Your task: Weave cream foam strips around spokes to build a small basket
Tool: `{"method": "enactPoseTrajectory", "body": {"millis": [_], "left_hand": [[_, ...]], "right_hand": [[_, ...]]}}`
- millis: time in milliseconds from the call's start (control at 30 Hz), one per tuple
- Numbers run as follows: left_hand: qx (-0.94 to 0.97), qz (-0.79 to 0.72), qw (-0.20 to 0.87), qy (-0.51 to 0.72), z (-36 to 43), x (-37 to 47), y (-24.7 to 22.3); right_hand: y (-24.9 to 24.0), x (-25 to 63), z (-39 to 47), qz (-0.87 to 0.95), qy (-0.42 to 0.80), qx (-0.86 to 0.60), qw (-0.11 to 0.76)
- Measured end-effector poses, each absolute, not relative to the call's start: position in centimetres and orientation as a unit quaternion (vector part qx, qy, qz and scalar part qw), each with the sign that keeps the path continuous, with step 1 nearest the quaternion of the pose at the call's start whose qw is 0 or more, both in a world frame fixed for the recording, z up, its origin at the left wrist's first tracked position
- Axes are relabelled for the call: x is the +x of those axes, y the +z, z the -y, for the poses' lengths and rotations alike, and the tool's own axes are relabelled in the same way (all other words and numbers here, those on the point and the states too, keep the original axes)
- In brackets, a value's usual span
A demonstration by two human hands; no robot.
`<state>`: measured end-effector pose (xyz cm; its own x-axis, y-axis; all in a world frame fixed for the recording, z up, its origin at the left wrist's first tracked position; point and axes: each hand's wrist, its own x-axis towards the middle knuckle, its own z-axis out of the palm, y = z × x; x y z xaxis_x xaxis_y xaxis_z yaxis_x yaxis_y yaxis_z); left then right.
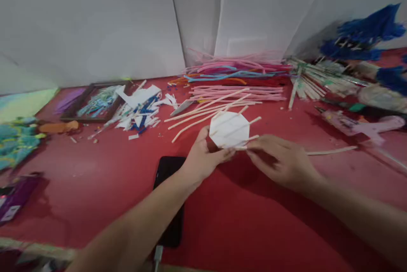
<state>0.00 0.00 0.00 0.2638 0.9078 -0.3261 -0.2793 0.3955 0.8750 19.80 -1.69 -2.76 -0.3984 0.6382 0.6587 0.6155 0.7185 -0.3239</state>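
Observation:
My left hand (203,155) pinches the lower left edge of a white octagonal card (229,130), thumb in front. Several cream pipe cleaners cross the card on a slant, and their ends poke out past its right edge. At the lower right corner of the card, my right hand (282,157) is closed, thumb and fingertips pinching a cream pipe cleaner (241,148) that runs along the bottom edge. To the right of that hand a longer cream strand (332,151) shows; whether it is the same piece is hidden. More cream pipe cleaners (193,117) lie just behind the card.
A black phone (173,225) lies under my left forearm, with a white cable plug (158,253) below. Pink pipe cleaners (238,93) are piled at the back. Paper scraps (140,98) and a framed tray (74,113) sit left; a pink glue gun (365,127) lies right.

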Motion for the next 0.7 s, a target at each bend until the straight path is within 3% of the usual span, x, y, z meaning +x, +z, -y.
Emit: {"method": "enactPoseTrajectory", "body": {"millis": [333,533,700], "left_hand": [[0.380,-0.490,0.634,0.463,-1.2,-0.5,-0.7],[0.477,-0.505,0.559,0.453,-1.3,-0.8,-1.2],[0.561,-0.511,0.478,0.442,-0.9,-0.6,-1.3]], "right_hand": [[-2.2,20.9,1.5,0.810,0.085,-0.466,0.346],[-0.5,20.3,2.6,0.692,0.344,-0.538,0.338],[0.2,19.0,3.2,0.494,0.545,-0.554,0.389]]}}
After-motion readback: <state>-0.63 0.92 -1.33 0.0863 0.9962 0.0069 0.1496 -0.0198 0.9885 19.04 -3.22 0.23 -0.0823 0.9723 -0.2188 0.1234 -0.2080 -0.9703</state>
